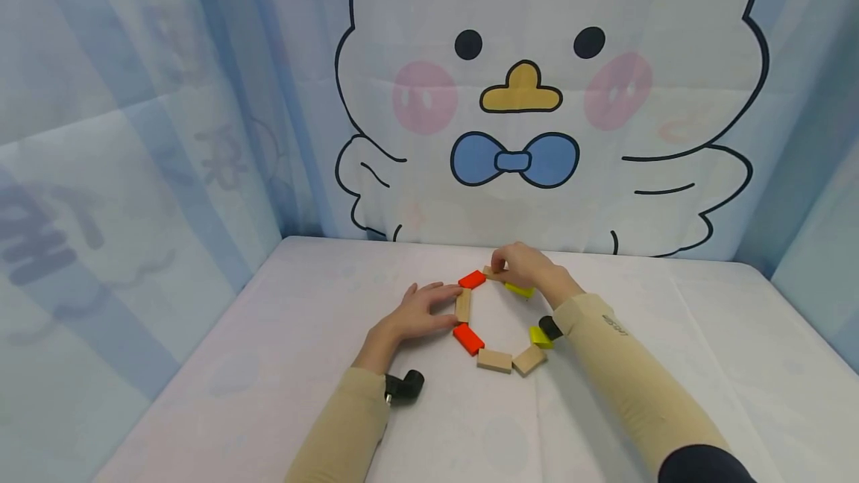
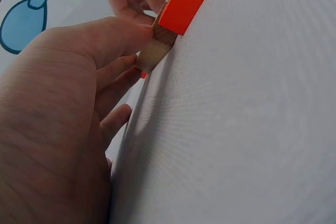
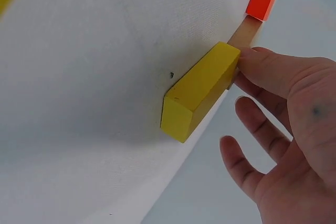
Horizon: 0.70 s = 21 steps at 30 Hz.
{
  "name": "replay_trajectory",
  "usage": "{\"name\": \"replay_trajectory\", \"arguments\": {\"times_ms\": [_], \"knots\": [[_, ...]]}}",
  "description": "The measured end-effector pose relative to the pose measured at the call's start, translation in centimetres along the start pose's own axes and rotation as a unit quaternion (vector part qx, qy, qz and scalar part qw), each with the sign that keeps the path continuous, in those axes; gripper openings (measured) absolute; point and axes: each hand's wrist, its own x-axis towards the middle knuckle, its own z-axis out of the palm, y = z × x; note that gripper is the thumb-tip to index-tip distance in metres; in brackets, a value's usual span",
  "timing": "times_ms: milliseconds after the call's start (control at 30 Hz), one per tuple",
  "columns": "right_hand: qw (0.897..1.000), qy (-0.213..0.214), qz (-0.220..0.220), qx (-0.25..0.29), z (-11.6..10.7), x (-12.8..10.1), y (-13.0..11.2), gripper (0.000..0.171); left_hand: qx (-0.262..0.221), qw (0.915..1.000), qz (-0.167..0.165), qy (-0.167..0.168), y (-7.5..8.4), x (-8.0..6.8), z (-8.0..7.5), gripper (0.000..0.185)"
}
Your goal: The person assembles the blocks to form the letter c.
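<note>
Wooden blocks form a loose ring on the white table. At its left side, my left hand (image 1: pixel 424 310) holds a plain wooden block (image 1: pixel 463 305), thumb at the near end and fingers toward the far end. That block touches or nearly touches a red block (image 1: pixel 468 339) below and another red block (image 1: pixel 472 279) above. My right hand (image 1: pixel 526 265) pinches a plain wooden block (image 1: pixel 493 273) at the ring's far side, partly hidden by the fingers. Beside its thumb lies a yellow block (image 3: pixel 202 90); in the right wrist view it adjoins the plain block.
Two more plain blocks, one (image 1: pixel 494 361) and another (image 1: pixel 530 360), make up the near side. A second yellow block (image 1: pixel 539 337) lies at the right, close to the black right wrist camera (image 1: pixel 551 328). A printed curtain (image 1: pixel 510 215) hangs behind the table (image 1: pixel 221 393).
</note>
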Motion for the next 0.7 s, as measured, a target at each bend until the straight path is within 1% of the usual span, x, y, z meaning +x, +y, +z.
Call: {"name": "replay_trajectory", "arguments": {"times_ms": [267,700], "knots": [[1.000,0.001,-0.010,0.000,-0.21,-0.34,-0.03,0.006,-0.003,1.0000,-0.001,0.001,0.20,-0.13,-0.07,0.058],[1.000,-0.006,-0.005,0.004,-0.43,-0.39,0.07,0.006,-0.008,1.0000,-0.001,0.003,0.16,-0.16,-0.03,0.058]]}}
